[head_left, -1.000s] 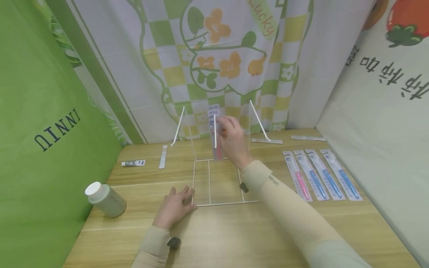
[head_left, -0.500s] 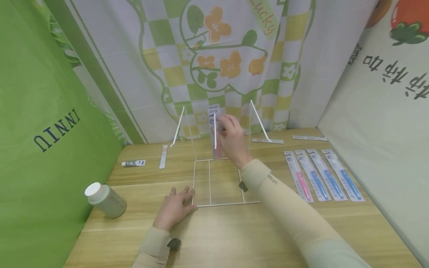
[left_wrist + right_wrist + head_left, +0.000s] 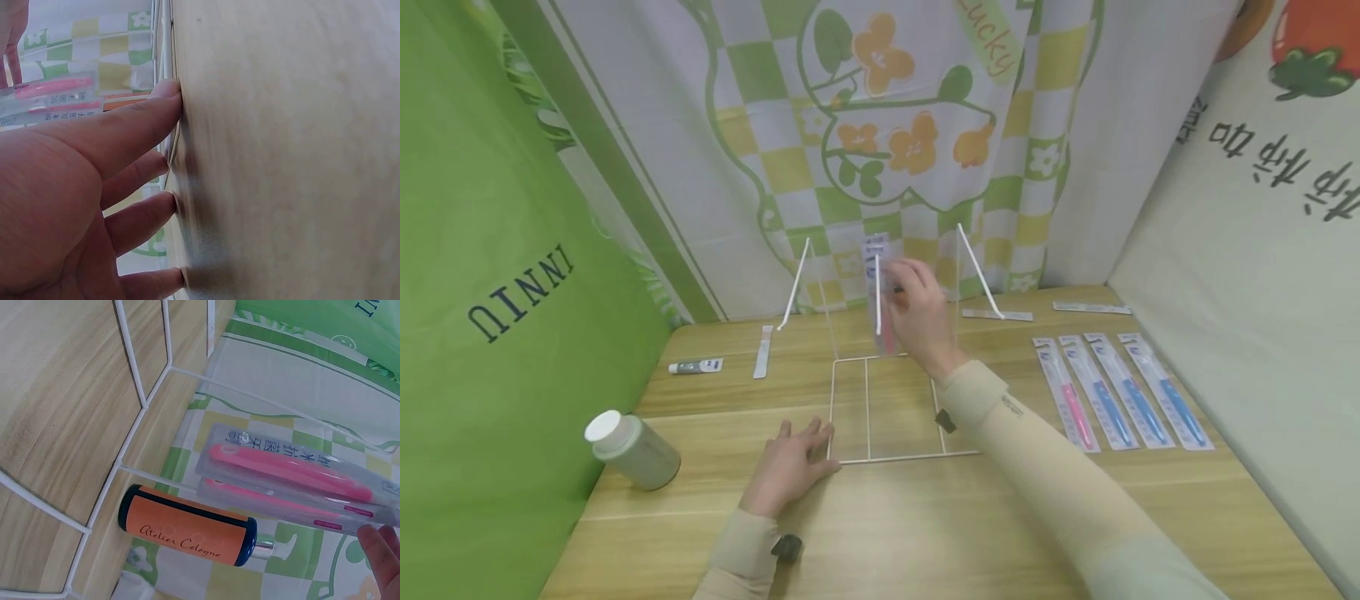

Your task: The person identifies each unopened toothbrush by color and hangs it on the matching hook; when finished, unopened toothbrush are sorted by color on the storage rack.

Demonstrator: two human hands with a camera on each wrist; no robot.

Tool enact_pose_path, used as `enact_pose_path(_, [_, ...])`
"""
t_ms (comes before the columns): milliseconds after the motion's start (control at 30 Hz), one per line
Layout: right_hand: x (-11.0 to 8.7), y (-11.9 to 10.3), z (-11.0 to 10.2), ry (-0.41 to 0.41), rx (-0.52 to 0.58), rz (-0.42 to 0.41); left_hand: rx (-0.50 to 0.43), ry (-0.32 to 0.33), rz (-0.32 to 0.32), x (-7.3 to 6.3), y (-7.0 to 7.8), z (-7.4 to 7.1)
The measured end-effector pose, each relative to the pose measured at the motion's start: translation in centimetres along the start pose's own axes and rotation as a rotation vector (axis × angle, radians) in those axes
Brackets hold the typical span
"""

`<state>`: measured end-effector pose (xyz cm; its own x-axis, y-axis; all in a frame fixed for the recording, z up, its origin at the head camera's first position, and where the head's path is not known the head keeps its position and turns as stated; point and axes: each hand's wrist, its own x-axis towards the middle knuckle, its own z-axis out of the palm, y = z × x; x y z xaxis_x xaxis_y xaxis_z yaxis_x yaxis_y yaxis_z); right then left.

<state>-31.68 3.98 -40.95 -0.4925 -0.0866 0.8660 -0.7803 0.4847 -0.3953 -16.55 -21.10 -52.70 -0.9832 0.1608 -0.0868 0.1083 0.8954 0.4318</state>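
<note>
A white wire display rack (image 3: 895, 457) stands mid-table, three long prongs slanting forward from it. My right hand (image 3: 919, 312) is at the middle prong, its fingers pinching a packaged toothbrush (image 3: 875, 247) that hangs there. Two pink-handled toothbrushes show in the right wrist view: one pack (image 3: 281, 465) lies over a second pack (image 3: 262, 500), with my fingertips at their edge. My left hand (image 3: 786, 468) rests on the tabletop with fingers spread, thumb and fingertips against the rack's front left corner. In the left wrist view its fingers (image 3: 140, 219) press down by the base wire.
Several packaged toothbrushes (image 3: 1115, 402) lie in a row on the right. Thin narrow packs (image 3: 997, 316) lie at the back. Left are a small toothpaste tube (image 3: 697, 367), another narrow pack (image 3: 762, 352) and a white-capped bottle (image 3: 638, 454). An orange-labelled pump bottle (image 3: 187, 528) stands behind the rack.
Both hands stay in nearly the same places. The whole head view shifts very slightly; nothing else visibly moves.
</note>
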Motion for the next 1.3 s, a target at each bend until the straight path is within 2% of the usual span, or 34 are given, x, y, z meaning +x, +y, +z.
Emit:
enact_pose_path(100, [-0.5, 0.4, -0.4, 0.006, 0.002, -0.010, 0.003, -0.001, 0.002, 0.0, 0.0, 0.0])
enact_pose_path(233, [-1.2, 0.8, -1.3, -0.001, 0.060, -0.007, 0.001, 0.000, 0.000, 0.0, 0.1, 0.0])
enact_pose_path(367, [-2.2, 1.3, -3.2, -0.061, 0.121, 0.076, -0.001, 0.003, -0.006, -0.2, 0.1, -0.1])
enact_pose_path(467, [-3.0, 2.0, -4.9, -0.099, 0.126, 0.146, 0.000, 0.008, -0.004, -0.3, 0.1, -0.3])
enact_pose_path(567, [-3.7, 3.3, -6.7, -0.087, 0.093, 0.173, 0.000, 0.010, 0.002, -0.2, 0.1, -0.3])
enact_pose_path(700, [-4.6, 5.7, -8.7, -0.038, -0.026, 0.162, -0.002, 0.009, 0.007, -0.1, 0.0, -0.2])
enact_pose_path(800, [-5.0, 7.1, -10.4, -0.052, -0.106, 0.198, -0.004, 0.008, 0.002, -0.1, -0.1, 0.0])
enact_pose_path(1033, [-5.9, 9.5, -14.1, -0.203, -0.148, 0.352, 0.000, 0.015, 0.011, 0.0, -0.2, 0.3])
enact_pose_path(1300, [-7.0, 12.2, -17.1, -0.430, -0.138, 0.540, 0.002, 0.024, 0.007, -0.1, -0.1, 0.2])
